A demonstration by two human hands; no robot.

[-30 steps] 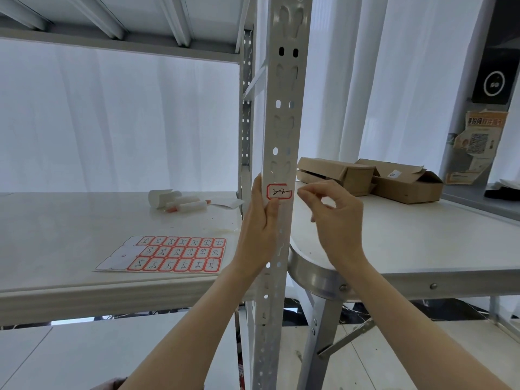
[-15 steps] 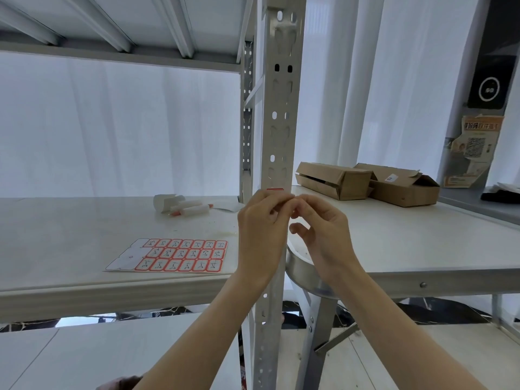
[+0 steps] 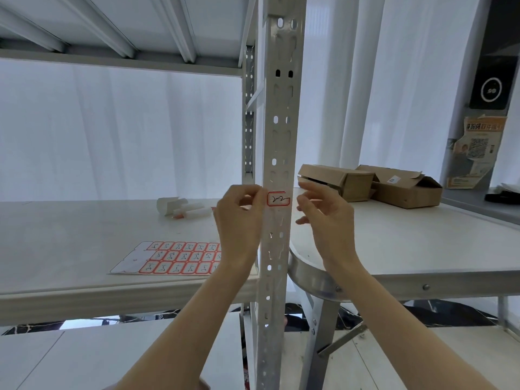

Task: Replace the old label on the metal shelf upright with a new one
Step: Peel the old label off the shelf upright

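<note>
A grey perforated metal shelf upright (image 3: 277, 130) runs down the middle of the view. A white label with a red border and black handwriting (image 3: 278, 199) is stuck on its front face at hand height. My left hand (image 3: 239, 223) is just left of the label, fingers curled with the tips at the upright's left edge. Whether it pinches anything is unclear. My right hand (image 3: 323, 218) hovers to the right of the upright with fingers spread, blurred, touching nothing. A sheet of several matching red-bordered labels (image 3: 168, 258) lies on the shelf board at the left.
White rolled pieces and a small tube (image 3: 183, 208) lie further back on the shelf board (image 3: 70, 243). To the right stands a white table (image 3: 422, 243) with two brown cardboard boxes (image 3: 371, 184). Another shelf board spans overhead. White curtains hang behind.
Both hands covered the label half a second ago. They have since drawn apart to either side of the upright, and the label now shows in full.
</note>
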